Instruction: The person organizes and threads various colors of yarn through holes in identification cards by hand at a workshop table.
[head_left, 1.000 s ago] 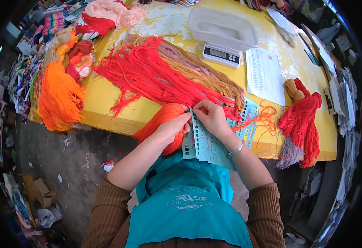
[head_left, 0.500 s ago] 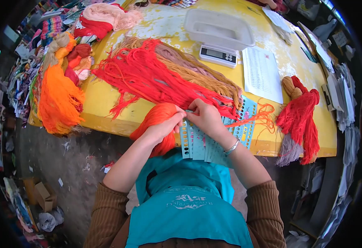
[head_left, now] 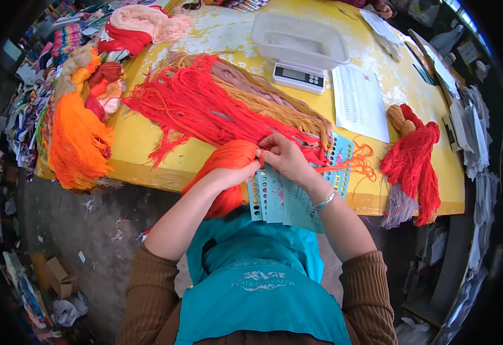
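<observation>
An orange-red bundle of thread (head_left: 228, 158) hangs over the table's front edge, with my left hand (head_left: 243, 171) closed on it. Beside it my right hand (head_left: 283, 156) pinches a strand of the orange-red thread near the bundle's right side. Under my right hand lie pale blue punched cards (head_left: 274, 201), with holes along their edges. Long red threads (head_left: 205, 109) spread across the table just beyond both hands, next to brown and tan threads (head_left: 286, 100). Loose orange strands (head_left: 361, 160) trail over the cards to the right.
A clear plastic tub (head_left: 300, 43) rests on a digital scale (head_left: 298, 77), beside a printed sheet (head_left: 359, 103). Red and grey skeins (head_left: 415, 167) hang over the right front edge of the yellow table (head_left: 148, 175). Orange skeins (head_left: 79, 144) lie at the left.
The view has shifted slightly. My right hand has turned a little, and a loop of orange-red thread now shows between my hands, at the right fingertips.
</observation>
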The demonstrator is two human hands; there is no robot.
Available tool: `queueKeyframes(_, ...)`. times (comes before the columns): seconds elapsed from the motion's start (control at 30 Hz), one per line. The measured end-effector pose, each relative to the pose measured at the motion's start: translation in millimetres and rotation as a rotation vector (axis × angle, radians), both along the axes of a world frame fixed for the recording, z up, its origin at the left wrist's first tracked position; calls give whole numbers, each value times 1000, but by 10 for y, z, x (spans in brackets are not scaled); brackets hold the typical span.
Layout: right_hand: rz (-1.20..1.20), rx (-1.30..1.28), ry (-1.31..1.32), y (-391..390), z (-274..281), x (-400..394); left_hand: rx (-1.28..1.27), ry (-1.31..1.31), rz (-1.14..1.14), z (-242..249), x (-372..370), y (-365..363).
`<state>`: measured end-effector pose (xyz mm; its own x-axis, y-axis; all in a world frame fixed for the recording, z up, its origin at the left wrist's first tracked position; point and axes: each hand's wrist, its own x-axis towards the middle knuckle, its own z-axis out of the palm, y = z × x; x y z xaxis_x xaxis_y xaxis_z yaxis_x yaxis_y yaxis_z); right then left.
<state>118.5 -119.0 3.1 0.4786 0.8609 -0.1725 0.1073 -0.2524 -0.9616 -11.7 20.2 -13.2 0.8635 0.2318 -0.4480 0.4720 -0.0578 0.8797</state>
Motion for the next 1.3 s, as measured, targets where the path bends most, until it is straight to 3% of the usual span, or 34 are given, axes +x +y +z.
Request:
queueKeyframes(0.07,-22,-131,-112,17,102,-37,-390,31,-102,42,31,160)
queueKeyframes(0.13,-8,-201,-100,28,176,-15,-714,14,173,316,-55,410)
queueKeyframes(0.17,7,-270,-89,27,193,2,-731,11,270,420,-132,584)
queueKeyframes(0.27,40,-281,-147,1,197,12,-573,-103,452,583,-455,1359)
queueKeyframes(0.43,49,-287,-196,10,194,5,-611,-619,913,672,-773,2595)
queueKeyframes(0.53,36,-261,-257,-6,145,-29,29,-386,979,862,-592,2144)
queueKeyframes(0.6,16,-225,-280,-16,145,-52,141,-416,806,886,-539,1661)
queueKeyframes(0.63,12,-213,-295,-25,147,-61,75,-447,709,926,-506,1426)
queueKeyframes(0.73,4,-180,-273,-49,175,-104,-607,-537,510,961,-514,803)
queueKeyframes(0.8,-5,-158,-234,-56,203,-185,-788,-571,398,1006,-528,436)
queueKeyframes(0.87,-167,216,-43,-61,225,-398,-882,-595,323,998,-527,180)
queueKeyframes(0.97,-151,423,181,-80,476,-704,-834,-585,253,1032,-510,-142)
queueKeyframes(1.0,-152,465,368,-85,571,-807,-782,-596,211,994,-505,-197)
queueKeyframes(1.13,-170,417,441,-210,555,-910,-786,-562,147,865,-502,-354)
queueKeyframes(1.3,-322,507,787,-332,582,-842,-894,-465,234,695,-621,-361)
